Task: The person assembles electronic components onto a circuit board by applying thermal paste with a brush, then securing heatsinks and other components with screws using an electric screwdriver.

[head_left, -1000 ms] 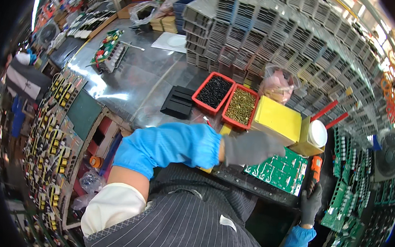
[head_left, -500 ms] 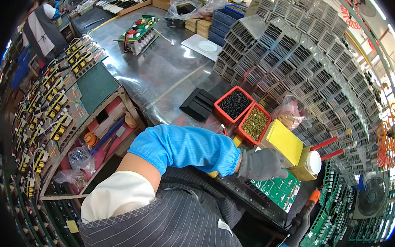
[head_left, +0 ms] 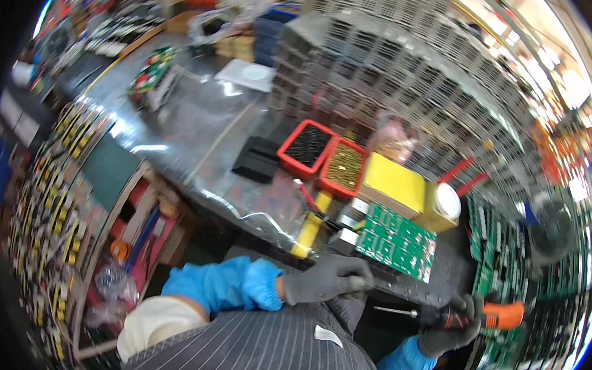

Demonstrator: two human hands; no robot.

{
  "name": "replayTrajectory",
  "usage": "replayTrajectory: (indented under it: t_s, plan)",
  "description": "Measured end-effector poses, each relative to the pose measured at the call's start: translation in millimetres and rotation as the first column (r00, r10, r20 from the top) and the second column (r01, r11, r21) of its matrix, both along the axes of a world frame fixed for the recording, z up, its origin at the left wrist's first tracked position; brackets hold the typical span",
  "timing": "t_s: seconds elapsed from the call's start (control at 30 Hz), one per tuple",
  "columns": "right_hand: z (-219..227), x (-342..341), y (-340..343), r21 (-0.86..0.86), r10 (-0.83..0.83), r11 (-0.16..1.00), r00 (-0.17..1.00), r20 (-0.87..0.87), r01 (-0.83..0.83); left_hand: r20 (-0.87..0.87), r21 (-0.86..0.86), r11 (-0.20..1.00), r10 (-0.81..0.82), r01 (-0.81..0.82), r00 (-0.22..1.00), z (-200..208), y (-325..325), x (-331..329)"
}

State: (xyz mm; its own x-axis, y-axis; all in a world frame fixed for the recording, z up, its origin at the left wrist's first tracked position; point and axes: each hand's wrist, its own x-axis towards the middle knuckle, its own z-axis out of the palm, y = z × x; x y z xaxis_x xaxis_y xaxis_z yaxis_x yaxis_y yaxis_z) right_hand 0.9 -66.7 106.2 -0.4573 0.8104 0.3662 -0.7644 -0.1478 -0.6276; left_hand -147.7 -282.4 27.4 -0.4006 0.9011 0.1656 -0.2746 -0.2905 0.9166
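My right hand (head_left: 453,325), in a grey glove, is wrapped round an orange and black electric screwdriver (head_left: 501,315), its bit pointing left. My left hand (head_left: 331,280), also gloved in grey, hovers in front of the bench edge with its fingers curled together. Whatever those fingers may hold is too small or hidden to make out. Beyond both hands a green circuit board (head_left: 397,242) lies at the front of the bench. Beside its left end sit small pale metal blocks (head_left: 344,241) and a yellow strip (head_left: 310,224).
Behind the board stand a yellow box (head_left: 392,185) and a container with a white round lid (head_left: 448,202). Red bins hold black pieces (head_left: 308,145) and brass-coloured pieces (head_left: 344,165). Stacked grey metal parts (head_left: 385,61) rise behind; racked green boards (head_left: 501,258) stand right.
My left hand has drawn back from above the circuit board to my lap side. My right hand has raised the screwdriver and turned it level. The view has shifted and blurred.
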Motion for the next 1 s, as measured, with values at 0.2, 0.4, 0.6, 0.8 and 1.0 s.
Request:
replayTrajectory:
  t_s: [0.2,0.4,0.6,0.8,1.0]
  plan:
    - [9,-29,-28,0.157,0.182,0.975,0.970,-0.162,-0.157,0.342,-0.159,0.985,0.112,-0.060,0.933,-12,-25,15]
    - [6,-41,-45,0.291,0.346,0.908,0.930,-0.124,-0.300,0.480,-0.138,0.990,0.077,-0.012,0.874,-17,-28,16]
    - [6,-38,-57,0.224,0.205,0.959,0.971,-0.126,-0.174,0.579,-0.112,0.994,0.071,-0.007,0.812,-15,-28,23]
    - [9,-48,-64,0.131,0.032,0.991,0.999,-0.015,-0.029,0.525,-0.108,0.970,0.241,-0.217,0.816,-16,-19,29]
    - [14,-62,-64,-0.053,-0.019,0.998,0.997,-0.081,0.015,0.571,-0.007,0.934,0.297,-0.357,0.766,4,-7,22]
